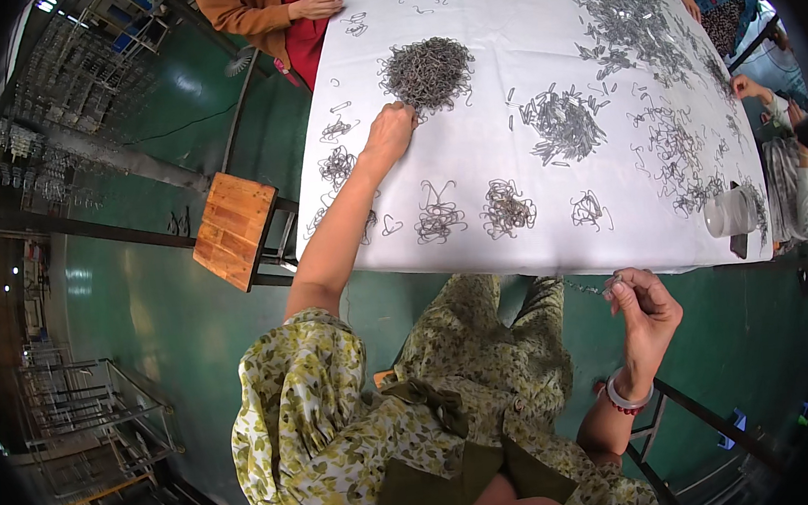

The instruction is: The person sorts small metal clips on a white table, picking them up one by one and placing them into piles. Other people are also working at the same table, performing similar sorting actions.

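Note:
My left hand [392,132] reaches over the white-covered table, its fingers closed at the near edge of a large heap of bent wire hooks [428,72]. What those fingertips grip, if anything, is hidden. Just off the table's front edge, my right hand [643,300] pinches one end of a short strand of linked metal pieces, like a small chain [582,286]. The strand stretches left from the fingertips, below the tabletop's edge. Small clusters of bent hooks [439,219] and a second bunch [508,209] lie between my arms on the cloth.
On the white tabletop [481,151] lie a pile of narrow metal clips [560,124] and a wider spread of them [627,16]. A clear plastic cup [729,214] stands at the right corner. A co-worker's hand [316,6] rests far left; a wooden stool [235,223] stands left.

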A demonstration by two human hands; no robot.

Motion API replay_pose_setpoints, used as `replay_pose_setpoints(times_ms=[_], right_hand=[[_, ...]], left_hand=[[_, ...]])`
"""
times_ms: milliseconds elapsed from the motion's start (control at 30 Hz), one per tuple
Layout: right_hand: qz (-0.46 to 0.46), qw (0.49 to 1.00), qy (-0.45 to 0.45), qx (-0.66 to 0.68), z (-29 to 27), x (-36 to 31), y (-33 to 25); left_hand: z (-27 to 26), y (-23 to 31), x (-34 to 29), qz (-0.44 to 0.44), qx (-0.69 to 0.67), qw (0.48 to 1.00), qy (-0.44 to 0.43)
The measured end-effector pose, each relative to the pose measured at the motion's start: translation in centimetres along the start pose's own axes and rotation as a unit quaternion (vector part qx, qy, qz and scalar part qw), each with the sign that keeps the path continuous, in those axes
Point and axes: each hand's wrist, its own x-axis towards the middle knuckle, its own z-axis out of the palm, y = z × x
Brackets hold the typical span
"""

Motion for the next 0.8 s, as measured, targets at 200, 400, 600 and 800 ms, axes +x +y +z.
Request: replay_pose_setpoints(times_ms=[200,400,600,800], right_hand=[[0.015,0.999,0.002,-0.040,-0.8,-0.6,0.6],[0.023,1.000,0.000,0.001,-0.1,-0.3,1.2],[0.014,0.999,0.027,0.038,-0.1,-0.7,2.9],[-0.011,0.996,0.073,0.054,0.7,-1.1,3.7]], left_hand=[[-1.4,5.5,-2.2,0.025,-0.133,0.990,-0.035],[-5.8,17.9,-4.5,-0.064,-0.483,0.861,-0.147],[-8.6,27.0,-9.6,-0.043,-0.707,0.669,-0.227],[-6.5,28.3,-10.9,-0.034,-0.690,0.706,-0.156]])
